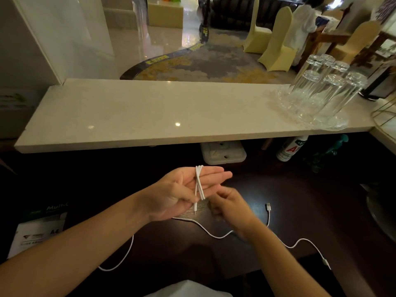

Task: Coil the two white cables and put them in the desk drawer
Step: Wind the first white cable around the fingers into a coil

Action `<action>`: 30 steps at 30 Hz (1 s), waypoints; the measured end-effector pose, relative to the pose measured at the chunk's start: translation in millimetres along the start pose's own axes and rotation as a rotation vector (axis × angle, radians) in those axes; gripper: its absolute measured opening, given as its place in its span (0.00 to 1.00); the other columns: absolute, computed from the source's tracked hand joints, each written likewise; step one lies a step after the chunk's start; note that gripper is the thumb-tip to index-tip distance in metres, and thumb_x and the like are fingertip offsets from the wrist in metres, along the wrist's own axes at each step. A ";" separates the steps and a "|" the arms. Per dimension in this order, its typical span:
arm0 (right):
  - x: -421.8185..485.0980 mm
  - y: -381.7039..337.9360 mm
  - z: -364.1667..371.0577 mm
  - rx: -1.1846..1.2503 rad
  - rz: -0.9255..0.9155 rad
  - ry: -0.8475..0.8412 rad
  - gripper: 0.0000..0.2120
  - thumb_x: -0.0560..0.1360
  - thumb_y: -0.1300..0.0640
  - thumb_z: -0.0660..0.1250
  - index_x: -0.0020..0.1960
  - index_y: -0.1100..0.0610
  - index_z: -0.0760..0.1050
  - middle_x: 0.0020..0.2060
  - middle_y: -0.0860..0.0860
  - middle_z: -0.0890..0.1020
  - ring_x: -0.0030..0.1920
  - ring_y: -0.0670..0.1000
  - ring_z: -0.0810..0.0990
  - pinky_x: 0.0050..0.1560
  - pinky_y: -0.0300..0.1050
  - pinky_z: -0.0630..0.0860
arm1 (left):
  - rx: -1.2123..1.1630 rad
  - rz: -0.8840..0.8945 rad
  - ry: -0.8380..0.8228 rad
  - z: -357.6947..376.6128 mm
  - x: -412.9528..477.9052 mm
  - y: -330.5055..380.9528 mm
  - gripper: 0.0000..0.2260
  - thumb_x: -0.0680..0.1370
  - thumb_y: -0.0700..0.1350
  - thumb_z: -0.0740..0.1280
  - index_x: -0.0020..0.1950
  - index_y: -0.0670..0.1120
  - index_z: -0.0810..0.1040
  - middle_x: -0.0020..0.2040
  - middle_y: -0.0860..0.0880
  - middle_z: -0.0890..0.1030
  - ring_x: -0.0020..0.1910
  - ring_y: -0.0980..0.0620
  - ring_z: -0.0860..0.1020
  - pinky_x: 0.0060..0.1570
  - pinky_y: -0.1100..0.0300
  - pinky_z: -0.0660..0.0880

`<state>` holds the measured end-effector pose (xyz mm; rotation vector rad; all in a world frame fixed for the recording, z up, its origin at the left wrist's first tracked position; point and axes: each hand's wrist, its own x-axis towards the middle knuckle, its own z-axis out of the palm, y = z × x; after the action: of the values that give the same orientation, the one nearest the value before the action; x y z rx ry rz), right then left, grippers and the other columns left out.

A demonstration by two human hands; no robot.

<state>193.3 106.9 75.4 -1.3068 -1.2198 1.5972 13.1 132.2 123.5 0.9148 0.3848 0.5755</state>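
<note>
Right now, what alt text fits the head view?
The left hand, palm up with fingers straight, carries loops of white cable; the blurred right hand is beside it. A loose cable trails over the dark desk.

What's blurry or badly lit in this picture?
Head view: the right hand is motion-blurred, while the left hand and the cable looped on it are sharp; the desk is dim; lights glare on the shelf; the glasses lean from wide-angle distortion.
</note>
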 end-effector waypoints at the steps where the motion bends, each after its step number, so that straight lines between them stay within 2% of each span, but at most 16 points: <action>1: -5.6 4.9 6.8 0.023 0.016 -0.010 0.12 0.77 0.55 0.67 0.35 0.52 0.79 0.25 0.51 0.64 0.26 0.46 0.60 0.26 0.37 0.59 | 0.003 0.004 0.033 -2.6 0.6 -1.2 0.36 0.66 0.20 0.52 0.74 0.35 0.61 0.73 0.38 0.70 0.74 0.48 0.67 0.73 0.58 0.62; 3: -16.1 9.8 19.3 0.038 0.022 -0.010 0.17 0.80 0.57 0.63 0.34 0.50 0.80 0.24 0.49 0.64 0.25 0.45 0.60 0.25 0.35 0.60 | 0.024 -0.001 0.067 -6.0 1.5 -4.8 0.36 0.66 0.20 0.52 0.74 0.36 0.62 0.74 0.39 0.69 0.74 0.49 0.67 0.73 0.60 0.62; 9: -22.0 7.9 25.5 -0.071 -0.031 0.059 0.13 0.80 0.54 0.64 0.38 0.51 0.82 0.24 0.48 0.65 0.26 0.46 0.61 0.26 0.36 0.59 | 0.127 -0.019 0.115 -11.5 4.3 -11.2 0.36 0.68 0.17 0.51 0.74 0.38 0.62 0.73 0.42 0.71 0.73 0.52 0.68 0.71 0.63 0.64; 12: -24.1 -1.1 24.3 -0.363 -0.125 0.009 0.11 0.80 0.56 0.65 0.42 0.55 0.82 0.22 0.42 0.71 0.25 0.41 0.67 0.31 0.31 0.62 | 0.276 -0.031 0.161 -15.6 5.0 -9.5 0.33 0.72 0.19 0.54 0.76 0.39 0.60 0.74 0.45 0.69 0.73 0.55 0.67 0.69 0.66 0.66; 16: -28.9 -25.0 17.8 -0.770 -0.252 -0.082 0.13 0.79 0.54 0.65 0.39 0.60 0.78 0.27 0.52 0.75 0.29 0.45 0.69 0.33 0.42 0.67 | 0.518 -0.103 0.181 -19.6 4.0 -9.7 0.30 0.78 0.25 0.60 0.77 0.40 0.57 0.75 0.48 0.67 0.73 0.60 0.67 0.68 0.68 0.66; 18: -29.4 -51.1 12.4 -0.843 -0.323 -0.104 0.11 0.77 0.55 0.66 0.40 0.58 0.80 0.30 0.52 0.79 0.31 0.47 0.73 0.35 0.45 0.72 | 0.571 -0.161 0.164 -15.9 3.8 -7.4 0.27 0.78 0.27 0.61 0.75 0.42 0.62 0.70 0.52 0.73 0.68 0.63 0.72 0.63 0.69 0.70; 20: -26.7 -81.2 6.2 -0.883 -0.383 -0.118 0.07 0.76 0.56 0.68 0.43 0.56 0.83 0.33 0.49 0.83 0.34 0.47 0.79 0.39 0.42 0.75 | 0.592 -0.216 0.160 -7.9 4.7 -5.1 0.23 0.77 0.23 0.58 0.64 0.46 0.72 0.56 0.56 0.78 0.56 0.67 0.77 0.56 0.70 0.73; 21: -23.6 -94.6 2.2 -0.914 -0.405 -0.110 0.06 0.76 0.56 0.69 0.43 0.55 0.83 0.33 0.48 0.83 0.35 0.46 0.80 0.39 0.40 0.75 | 0.591 -0.233 0.139 -4.5 4.5 -5.7 0.25 0.75 0.21 0.56 0.60 0.48 0.73 0.55 0.57 0.78 0.56 0.68 0.77 0.58 0.71 0.72; 22: -18.6 -105.8 -2.4 -0.935 -0.413 -0.097 0.05 0.75 0.56 0.70 0.42 0.55 0.83 0.32 0.48 0.83 0.33 0.45 0.79 0.38 0.40 0.74 | 0.581 -0.243 0.103 -2.3 3.8 -7.9 0.28 0.74 0.20 0.55 0.63 0.47 0.71 0.60 0.55 0.77 0.61 0.67 0.75 0.64 0.69 0.70; 23: -12.8 -114.1 -7.2 -0.934 -0.409 -0.086 0.05 0.74 0.55 0.72 0.40 0.54 0.83 0.30 0.48 0.81 0.31 0.45 0.76 0.36 0.40 0.73 | 0.561 -0.234 0.056 -0.6 2.9 -9.7 0.30 0.74 0.19 0.54 0.69 0.45 0.68 0.67 0.52 0.74 0.68 0.64 0.72 0.69 0.66 0.66; 25: 1.6 -121.5 -19.2 -0.825 -0.356 -0.097 0.06 0.72 0.55 0.74 0.37 0.53 0.82 0.26 0.47 0.77 0.28 0.44 0.71 0.33 0.37 0.69 | 0.490 -0.234 -0.023 2.2 0.6 -9.2 0.33 0.73 0.18 0.53 0.75 0.40 0.60 0.74 0.47 0.69 0.73 0.57 0.67 0.72 0.63 0.63; 27: 15.3 -118.6 -27.9 -0.636 -0.315 -0.133 0.06 0.70 0.58 0.76 0.36 0.52 0.82 0.25 0.44 0.76 0.29 0.42 0.71 0.35 0.35 0.69 | 0.374 -0.205 -0.065 6.3 -0.7 -4.6 0.33 0.72 0.18 0.54 0.75 0.39 0.60 0.74 0.43 0.68 0.74 0.54 0.67 0.71 0.62 0.64; 30: 28.0 -95.2 -35.8 -0.418 -0.266 -0.102 0.04 0.72 0.58 0.74 0.38 0.54 0.83 0.29 0.48 0.81 0.33 0.44 0.76 0.39 0.38 0.72 | 0.183 -0.149 -0.111 11.4 -2.6 3.3 0.35 0.68 0.20 0.53 0.75 0.35 0.59 0.74 0.38 0.68 0.75 0.48 0.66 0.74 0.55 0.61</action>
<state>219.2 168.2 157.4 -1.2533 -1.7809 1.2731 16.2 125.0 132.7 1.0782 0.4060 0.3546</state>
